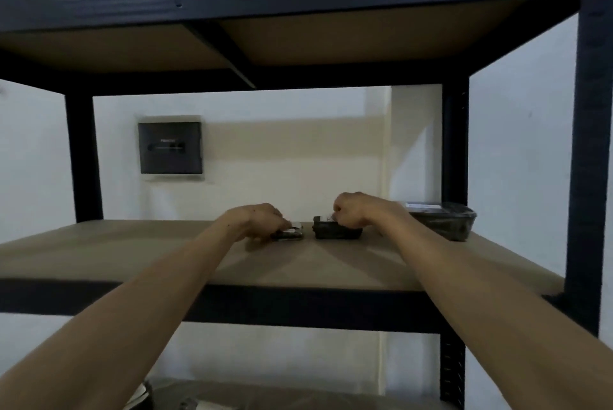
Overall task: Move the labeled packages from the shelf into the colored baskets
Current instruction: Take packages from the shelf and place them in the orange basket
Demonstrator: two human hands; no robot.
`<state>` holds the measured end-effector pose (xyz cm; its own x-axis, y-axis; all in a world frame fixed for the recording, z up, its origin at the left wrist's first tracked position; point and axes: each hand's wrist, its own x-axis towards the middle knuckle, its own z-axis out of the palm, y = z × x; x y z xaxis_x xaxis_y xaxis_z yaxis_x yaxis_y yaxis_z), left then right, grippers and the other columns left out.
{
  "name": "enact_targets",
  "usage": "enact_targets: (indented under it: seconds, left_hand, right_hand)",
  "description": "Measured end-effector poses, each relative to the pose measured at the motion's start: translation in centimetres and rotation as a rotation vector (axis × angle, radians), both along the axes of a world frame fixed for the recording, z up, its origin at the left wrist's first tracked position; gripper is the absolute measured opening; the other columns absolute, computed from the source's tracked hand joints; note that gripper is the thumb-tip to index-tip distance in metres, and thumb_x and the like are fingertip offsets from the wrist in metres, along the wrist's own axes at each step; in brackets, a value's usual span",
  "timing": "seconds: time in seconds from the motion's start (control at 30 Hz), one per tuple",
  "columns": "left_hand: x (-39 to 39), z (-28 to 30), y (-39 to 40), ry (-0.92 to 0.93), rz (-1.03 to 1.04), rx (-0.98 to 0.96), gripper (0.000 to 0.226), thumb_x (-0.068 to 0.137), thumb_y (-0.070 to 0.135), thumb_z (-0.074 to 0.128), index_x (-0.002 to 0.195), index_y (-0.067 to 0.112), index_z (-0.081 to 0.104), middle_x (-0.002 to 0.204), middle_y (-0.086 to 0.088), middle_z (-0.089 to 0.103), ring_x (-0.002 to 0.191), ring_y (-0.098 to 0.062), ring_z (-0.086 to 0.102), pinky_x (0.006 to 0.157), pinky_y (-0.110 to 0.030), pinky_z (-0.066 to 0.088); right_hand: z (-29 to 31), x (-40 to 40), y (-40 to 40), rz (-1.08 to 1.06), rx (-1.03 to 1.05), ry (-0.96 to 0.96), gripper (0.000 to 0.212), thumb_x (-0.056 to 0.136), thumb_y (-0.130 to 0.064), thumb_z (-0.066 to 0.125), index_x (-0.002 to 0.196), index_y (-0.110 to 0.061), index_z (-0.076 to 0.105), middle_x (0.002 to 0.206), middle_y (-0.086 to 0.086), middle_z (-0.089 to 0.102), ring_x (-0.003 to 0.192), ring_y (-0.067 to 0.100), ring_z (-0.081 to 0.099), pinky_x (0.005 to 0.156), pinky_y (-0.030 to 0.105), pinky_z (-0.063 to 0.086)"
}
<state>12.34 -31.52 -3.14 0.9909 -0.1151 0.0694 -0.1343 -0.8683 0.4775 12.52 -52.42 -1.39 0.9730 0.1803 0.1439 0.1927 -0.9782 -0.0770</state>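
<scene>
Both my arms reach onto the middle shelf board (132, 253). My left hand (258, 220) curls over a small flat dark package (293, 233) with a white label, gripping it from above. My right hand (355, 212) grips the top edge of a black box-like package (331, 232) just to the right of the first one. A third, larger dark package (444, 222) with a white label on top sits at the shelf's right end, untouched. No colored basket is in view.
Dark metal uprights (590, 144) frame the shelving unit, and an upper shelf (298, 41) hangs low overhead. A dark panel (170, 147) is mounted on the wall behind. Something pale lies on the lower shelf (265, 396).
</scene>
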Motion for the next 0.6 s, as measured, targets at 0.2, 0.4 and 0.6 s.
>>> enact_targets:
  seconds: [0.2,0.4,0.6]
  left_hand:
    - [1.1,0.1,1.9,0.016,-0.095,-0.369,0.035,0.078,0.020,0.084,0.107,0.004,0.072,0.104,-0.012,0.070,0.083,-0.021,0.066,0.078,-0.034,0.061]
    - [-0.2,0.3,2.6,-0.004,-0.174,-0.495,0.043,0.068,0.011,0.090,0.106,0.006,0.071,0.097,-0.013,0.073,0.076,-0.016,0.071,0.059,-0.020,0.057]
    - [-1.9,0.4,2.4,-0.041,-0.259,-0.610,0.039,0.071,-0.002,0.085,0.105,0.011,0.071,0.104,-0.017,0.074,0.084,-0.022,0.073,0.076,-0.032,0.062]
  right_hand:
    - [0.4,-1.8,-0.4,0.045,0.145,0.002,0.039,0.095,-0.031,0.061,0.132,-0.020,0.060,0.135,0.004,0.056,0.119,0.024,0.056,0.103,0.039,0.047]
    - [-0.4,-4.5,-1.7,0.074,0.316,0.020,0.046,0.082,-0.028,0.079,0.123,-0.037,0.060,0.105,-0.009,0.057,0.100,0.018,0.060,0.096,0.038,0.052]
    - [-1.2,-7.9,-3.4,0.105,0.646,-0.002,0.044,0.080,-0.018,0.084,0.118,-0.027,0.063,0.110,0.015,0.066,0.099,0.031,0.069,0.080,0.044,0.062]
